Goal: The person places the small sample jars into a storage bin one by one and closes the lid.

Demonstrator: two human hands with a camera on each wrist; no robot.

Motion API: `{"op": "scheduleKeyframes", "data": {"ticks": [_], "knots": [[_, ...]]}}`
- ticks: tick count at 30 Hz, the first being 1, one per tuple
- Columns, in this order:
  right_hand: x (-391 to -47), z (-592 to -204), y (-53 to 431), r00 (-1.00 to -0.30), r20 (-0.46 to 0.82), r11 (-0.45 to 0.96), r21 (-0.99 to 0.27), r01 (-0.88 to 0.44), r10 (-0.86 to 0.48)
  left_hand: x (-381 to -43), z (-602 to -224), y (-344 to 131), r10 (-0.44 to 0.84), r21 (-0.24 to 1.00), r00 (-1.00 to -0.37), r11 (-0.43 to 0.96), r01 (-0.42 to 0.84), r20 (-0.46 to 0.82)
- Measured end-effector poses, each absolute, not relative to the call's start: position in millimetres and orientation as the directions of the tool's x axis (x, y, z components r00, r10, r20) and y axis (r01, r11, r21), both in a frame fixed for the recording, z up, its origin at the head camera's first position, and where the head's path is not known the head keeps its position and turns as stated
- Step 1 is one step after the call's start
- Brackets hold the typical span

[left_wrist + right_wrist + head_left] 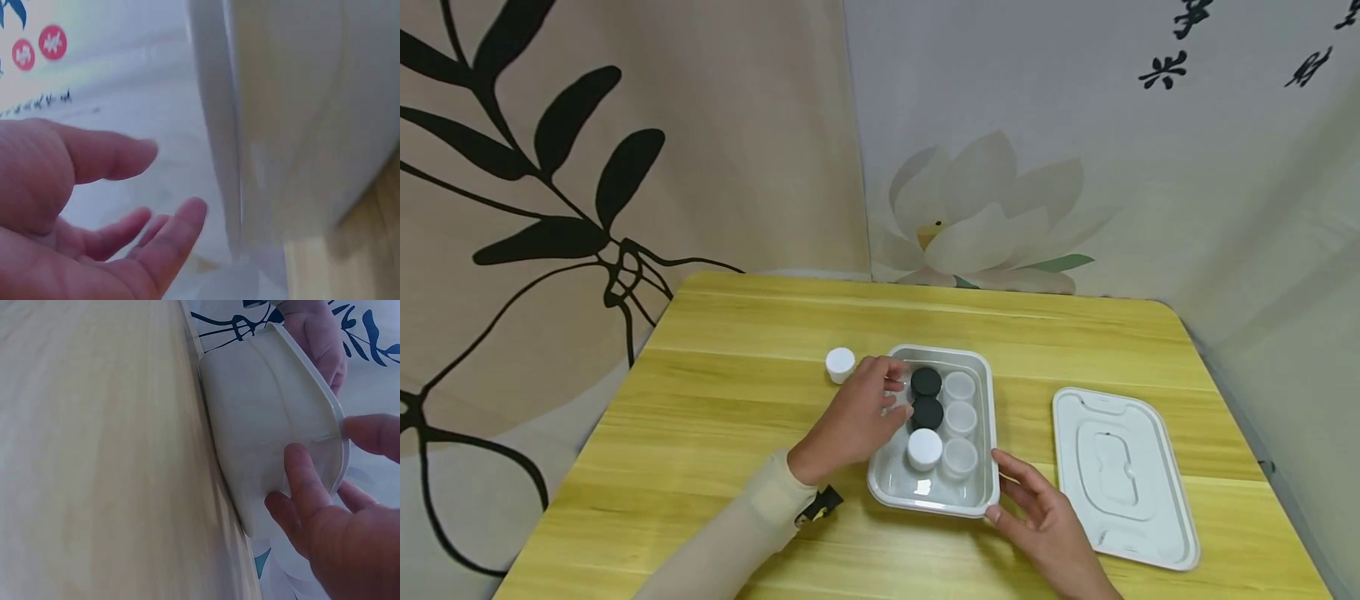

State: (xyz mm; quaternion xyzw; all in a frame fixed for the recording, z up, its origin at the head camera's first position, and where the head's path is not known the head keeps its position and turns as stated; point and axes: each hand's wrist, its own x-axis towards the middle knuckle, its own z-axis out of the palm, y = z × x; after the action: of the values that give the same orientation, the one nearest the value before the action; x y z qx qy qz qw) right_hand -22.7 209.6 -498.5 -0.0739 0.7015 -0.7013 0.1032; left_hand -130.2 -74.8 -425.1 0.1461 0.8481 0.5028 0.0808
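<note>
A white rectangular plastic container (932, 503) holds small round jars. In its middle row are two black-topped jars (927, 383) and a white-topped jar (924, 450). Translucent round jars (960, 418) line its right side. My left hand (859, 410) reaches over the container's left side, thumb and fingers apart around bare space, the thumb tip close to the nearer black top. In the left wrist view, the left hand (106, 212) holds nothing. My right hand (1037, 517) grips the container's near right corner, its thumb at the rim and fingers (303, 475) against the outer wall.
A white jar (840, 365) stands on the wooden table (737, 400), left of the container. To the right lies a flat white lid (1120, 483) with a recessed handle. Patterned curtains (760, 150) hang behind the table.
</note>
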Motion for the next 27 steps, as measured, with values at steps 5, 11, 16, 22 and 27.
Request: {"op": "scheduleKeyframes", "data": {"ticks": [5, 11, 16, 22, 27], "knots": [[-24, -499, 210, -0.968, -0.042, 0.005, -0.999, 0.042, -0.247, -146, -425, -96, 0.169, 0.901, -0.985, 0.42, 0.112, 0.043], [-23, -498, 210, -0.968, -0.072, 0.021, -0.997, 0.069, -0.241, -161, -441, -128, 0.073, 0.892, -0.996, 0.446, 0.074, 0.046], [-23, -497, 211, -0.965, -0.087, 0.025, -0.996, 0.083, -0.247, -168, -459, -148, 0.006, 0.87, -1.0, 0.493, 0.006, 0.003], [-23, -497, 211, -0.966, -0.086, 0.024, -0.996, 0.082, -0.245, -178, -478, -160, -0.008, 0.855, -0.997, 0.514, -0.066, -0.073], [-23, -496, 211, -0.967, -0.09, 0.032, -0.996, 0.084, -0.239, -184, -488, -164, 0.021, 0.889, -0.99, 0.443, -0.117, -0.141]]}}
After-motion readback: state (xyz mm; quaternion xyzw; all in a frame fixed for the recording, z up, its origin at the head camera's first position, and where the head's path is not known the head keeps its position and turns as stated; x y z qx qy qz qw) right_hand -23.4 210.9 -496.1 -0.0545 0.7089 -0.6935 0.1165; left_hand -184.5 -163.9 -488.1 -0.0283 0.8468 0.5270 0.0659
